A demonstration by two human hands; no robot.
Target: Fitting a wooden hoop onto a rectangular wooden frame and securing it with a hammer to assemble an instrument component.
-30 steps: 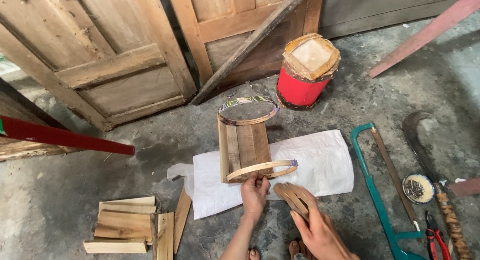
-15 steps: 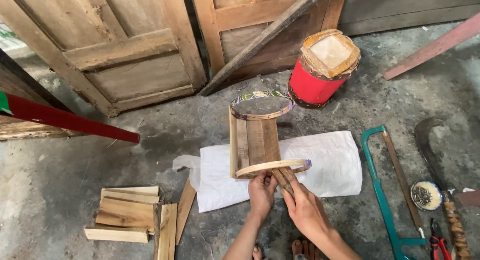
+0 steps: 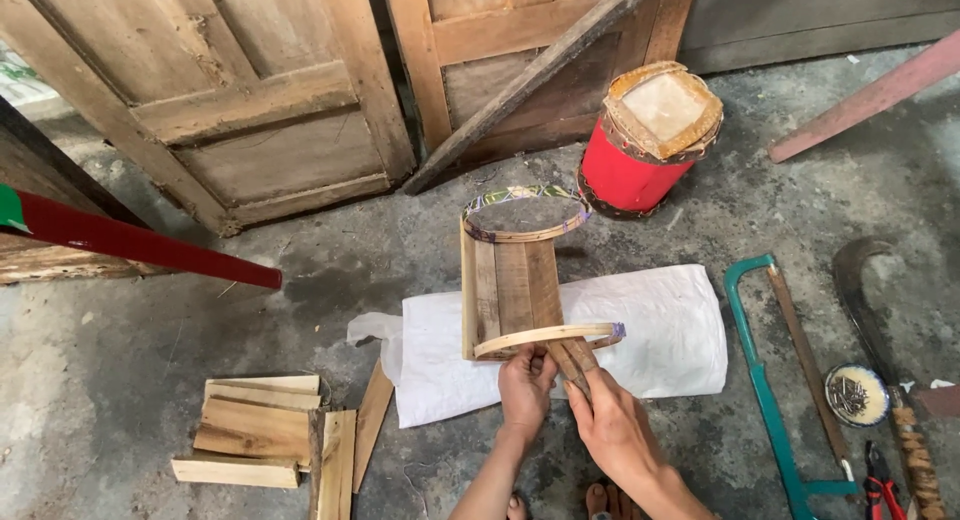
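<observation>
In front of you, the slatted frame [image 3: 515, 295] lies on the sack [image 3: 650, 340] spread over the floor. Your left hand [image 3: 525, 385] grips its near end, and your right hand [image 3: 610, 430] sits just right of it, pressing a slat [image 3: 572, 360] in under the near hoop [image 3: 548, 337]. Far right of the frame stands the drum [image 3: 650, 140]. Right of the sack lie the hacksaw [image 3: 775, 380], the dish of nails [image 3: 857, 394] and the sickle [image 3: 885, 340] (nearly side by side). Near left lies the pile of slats [image 3: 265, 435]; the doors [image 3: 250, 90] lean at the far side.
</observation>
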